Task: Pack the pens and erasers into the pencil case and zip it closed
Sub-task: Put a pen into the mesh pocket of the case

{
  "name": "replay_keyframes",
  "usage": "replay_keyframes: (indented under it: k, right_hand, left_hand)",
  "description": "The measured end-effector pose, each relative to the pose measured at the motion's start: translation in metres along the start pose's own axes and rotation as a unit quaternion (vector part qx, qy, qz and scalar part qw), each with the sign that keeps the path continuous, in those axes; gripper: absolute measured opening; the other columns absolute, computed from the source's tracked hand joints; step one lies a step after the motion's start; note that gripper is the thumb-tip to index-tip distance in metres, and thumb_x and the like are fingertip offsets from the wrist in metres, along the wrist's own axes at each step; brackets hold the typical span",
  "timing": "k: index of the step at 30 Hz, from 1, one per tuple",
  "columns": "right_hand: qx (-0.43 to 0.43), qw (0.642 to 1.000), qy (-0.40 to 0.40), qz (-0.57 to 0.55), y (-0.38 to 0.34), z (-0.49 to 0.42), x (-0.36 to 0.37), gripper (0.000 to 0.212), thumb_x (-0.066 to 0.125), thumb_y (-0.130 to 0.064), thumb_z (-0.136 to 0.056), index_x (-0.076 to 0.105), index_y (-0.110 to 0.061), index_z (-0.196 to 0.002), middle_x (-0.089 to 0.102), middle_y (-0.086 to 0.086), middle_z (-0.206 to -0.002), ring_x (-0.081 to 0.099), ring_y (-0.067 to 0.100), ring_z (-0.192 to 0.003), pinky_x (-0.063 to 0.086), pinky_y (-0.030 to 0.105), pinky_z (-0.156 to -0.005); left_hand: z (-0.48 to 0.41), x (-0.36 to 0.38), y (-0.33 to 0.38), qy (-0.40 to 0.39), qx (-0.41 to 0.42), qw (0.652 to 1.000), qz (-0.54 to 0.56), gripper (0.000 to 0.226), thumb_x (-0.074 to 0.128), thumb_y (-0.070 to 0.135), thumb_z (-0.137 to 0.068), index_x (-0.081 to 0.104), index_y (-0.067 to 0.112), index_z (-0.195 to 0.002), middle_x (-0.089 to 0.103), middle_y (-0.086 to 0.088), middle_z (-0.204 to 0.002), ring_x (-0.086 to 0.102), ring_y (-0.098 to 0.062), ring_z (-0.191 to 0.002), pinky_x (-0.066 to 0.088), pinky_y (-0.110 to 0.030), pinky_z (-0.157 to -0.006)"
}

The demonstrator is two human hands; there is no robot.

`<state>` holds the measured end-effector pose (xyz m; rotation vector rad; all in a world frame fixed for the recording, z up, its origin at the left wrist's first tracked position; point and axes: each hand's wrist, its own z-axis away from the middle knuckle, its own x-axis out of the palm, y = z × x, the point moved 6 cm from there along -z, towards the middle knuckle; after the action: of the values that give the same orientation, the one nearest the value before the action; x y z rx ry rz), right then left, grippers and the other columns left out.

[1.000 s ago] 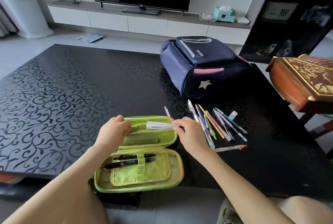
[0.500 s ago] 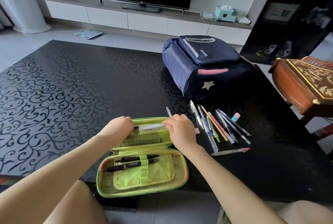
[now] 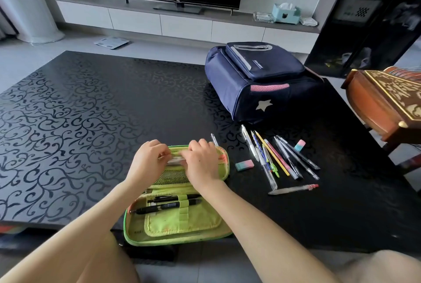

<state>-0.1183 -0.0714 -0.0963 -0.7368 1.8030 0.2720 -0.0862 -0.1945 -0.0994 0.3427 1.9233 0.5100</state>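
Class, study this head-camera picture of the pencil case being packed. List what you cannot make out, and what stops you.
1. Head view, white item: left hand and right hand cover most of it; its kind is unclear.
2. Head view, clear pen: its near end is hidden behind the pencil case.
3. Head view, black pens: print too small to read.
4. Head view, wooden box: cut off by the right edge.

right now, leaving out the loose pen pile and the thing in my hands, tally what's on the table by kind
Pink-and-teal block erasers: 2, one beside the case, one past the pen pile
Black pens under the case's elastic loop: 2
Green fabric pencil case, open: 1
Navy fabric backpack: 1
Total: 6
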Motion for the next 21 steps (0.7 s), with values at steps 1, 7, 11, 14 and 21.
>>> replay_keyframes:
  k: [1, 7, 11, 14, 21]
  right_hand:
    - [-0.005, 1.0, -0.005, -0.003, -0.001, 0.0, 0.001, 0.018, 0.081, -0.011, -0.061, 0.069, -0.02, -0.07, 0.057, -0.006, -0.062, 0.048, 0.017, -0.061, 0.032, 0.027, -0.057]
    - [0.03, 0.981, 0.091, -0.167, 0.046, 0.028, -0.029, 0.012, 0.059, -0.017, -0.087, 0.068, -0.01, -0.085, 0.069, 0.0, -0.078, 0.061, 0.014, -0.072, 0.049, 0.025, -0.066]
    - [0.28, 0.949, 0.141, -0.043, 0.149, 0.065, -0.053, 0.015, 0.056, -0.018, -0.089, 0.066, -0.014, -0.079, 0.064, 0.004, -0.073, 0.057, 0.023, -0.069, 0.04, 0.031, -0.052]
    - [0.374, 0.923, -0.037, 0.084, 0.202, 0.082, -0.046, 0.028, 0.058, -0.031, -0.089, 0.066, -0.009, -0.106, 0.064, 0.009, -0.099, 0.059, 0.025, -0.087, 0.05, 0.033, -0.064]
    - [0.387, 0.915, -0.08, 0.078, 0.221, 0.084, -0.035, 0.026, 0.054, -0.028, -0.093, 0.067, -0.007, -0.085, 0.061, 0.005, -0.078, 0.055, 0.019, -0.068, 0.033, 0.022, -0.044]
  left_hand:
    - [0.001, 0.001, -0.001, 0.004, 0.003, 1.0, -0.002, 0.003, 0.072, 0.006, -0.077, 0.069, 0.005, -0.076, 0.053, 0.002, -0.073, 0.046, -0.02, -0.071, 0.033, -0.029, -0.063]
    - [0.006, 0.006, -0.002, 0.025, 0.014, 0.999, -0.038, 0.005, 0.072, 0.008, -0.078, 0.068, 0.008, -0.075, 0.061, -0.004, -0.074, 0.049, -0.022, -0.072, 0.036, -0.031, -0.062]
    - [0.005, 0.012, -0.002, 0.03, 0.01, 0.997, -0.076, 0.015, 0.075, 0.019, -0.076, 0.064, 0.012, -0.069, 0.061, -0.002, -0.07, 0.051, -0.026, -0.067, 0.042, -0.034, -0.059]
    - [0.001, 0.017, -0.003, 0.017, -0.036, 0.995, -0.094, 0.027, 0.072, 0.039, -0.076, 0.062, 0.014, -0.07, 0.061, -0.002, -0.072, 0.054, -0.029, -0.072, 0.042, -0.037, -0.066]
    - [-0.007, 0.028, 0.001, -0.059, -0.112, 0.984, -0.124, 0.033, 0.064, 0.053, -0.077, 0.065, 0.023, -0.092, 0.062, 0.0, -0.096, 0.053, -0.025, -0.097, 0.039, -0.038, -0.085]
